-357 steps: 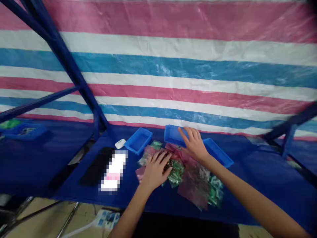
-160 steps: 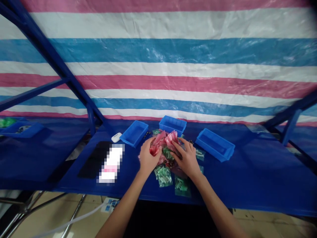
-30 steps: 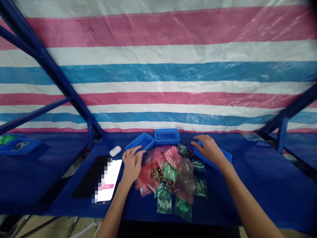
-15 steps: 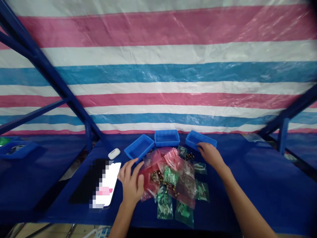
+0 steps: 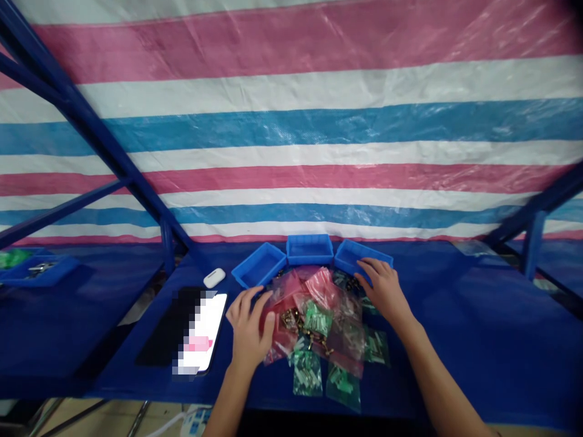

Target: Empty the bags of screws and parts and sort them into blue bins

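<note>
Flanking bags (image 5: 321, 282), left hand (image 5: 248, 332), right hand (image 5: 385, 290) at tray (image 5: 348, 256)

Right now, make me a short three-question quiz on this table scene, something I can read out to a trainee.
1. True or false: the phone lies to the left of the bags.
2. Which is the right hand nearest to?
A) the small white case
B) the rightmost tray of the row
C) the striped sheet
3. How many blue trays line the far side of the bags?

Key: 1. True. 2. B. 3. Three.
</note>
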Tool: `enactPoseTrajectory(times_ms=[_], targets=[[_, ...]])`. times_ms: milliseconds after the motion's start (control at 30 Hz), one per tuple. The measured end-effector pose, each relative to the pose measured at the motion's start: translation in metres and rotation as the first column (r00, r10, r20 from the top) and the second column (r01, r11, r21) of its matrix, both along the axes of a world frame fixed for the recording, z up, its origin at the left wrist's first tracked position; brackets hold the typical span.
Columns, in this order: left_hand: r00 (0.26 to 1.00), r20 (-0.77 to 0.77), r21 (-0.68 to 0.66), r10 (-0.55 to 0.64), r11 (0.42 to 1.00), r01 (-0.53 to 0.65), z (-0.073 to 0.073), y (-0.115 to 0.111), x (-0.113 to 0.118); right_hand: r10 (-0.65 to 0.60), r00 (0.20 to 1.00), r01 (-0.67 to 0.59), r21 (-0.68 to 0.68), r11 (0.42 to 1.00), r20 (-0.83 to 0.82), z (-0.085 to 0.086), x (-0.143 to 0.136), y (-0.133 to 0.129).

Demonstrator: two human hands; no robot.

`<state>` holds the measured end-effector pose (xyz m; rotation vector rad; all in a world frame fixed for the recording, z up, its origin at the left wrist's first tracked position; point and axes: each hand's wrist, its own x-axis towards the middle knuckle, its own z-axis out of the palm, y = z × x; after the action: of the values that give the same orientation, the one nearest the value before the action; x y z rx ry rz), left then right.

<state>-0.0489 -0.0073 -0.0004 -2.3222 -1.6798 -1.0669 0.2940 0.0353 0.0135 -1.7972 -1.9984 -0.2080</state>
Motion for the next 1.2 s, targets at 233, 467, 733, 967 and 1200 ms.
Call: enactPoseTrajectory(times_ms=[233, 467, 733, 967, 1200], targets=[[0.998, 0.012, 0.028, -0.057, 0.998, 0.056, -0.005, 0.000, -0.001, 0.061, 0.983, -0.004, 0.307, 0.952, -0.174, -0.023, -0.009, -0.073], [0.996, 0.025, 0.020, -0.080, 0.997, 0.080, -0.005, 0.001, 0.001, 0.029, 0.998, -0.027, 0.049, 0.998, -0.054, -0.032, -0.043, -0.089], [0.989, 0.083, -0.034, -0.122, 0.992, 0.125, -0.003, 0.001, 0.000, 0.133, 0.985, -0.139, -0.056, 0.989, -0.107, -0.029, -0.044, -0.061], [0.988, 0.148, -0.036, -0.048, 0.998, 0.054, -0.005, 0.007, -0.002, 0.100, 0.854, -0.213, -0.169, 0.962, -0.510, -0.005, -0.025, -0.060], [0.983, 0.183, -0.001, -0.019, 1.000, 0.019, -0.007, 0.009, -0.005, -0.078, 0.590, -0.120, -0.183, 0.976, -0.803, 0.002, 0.003, -0.079]])
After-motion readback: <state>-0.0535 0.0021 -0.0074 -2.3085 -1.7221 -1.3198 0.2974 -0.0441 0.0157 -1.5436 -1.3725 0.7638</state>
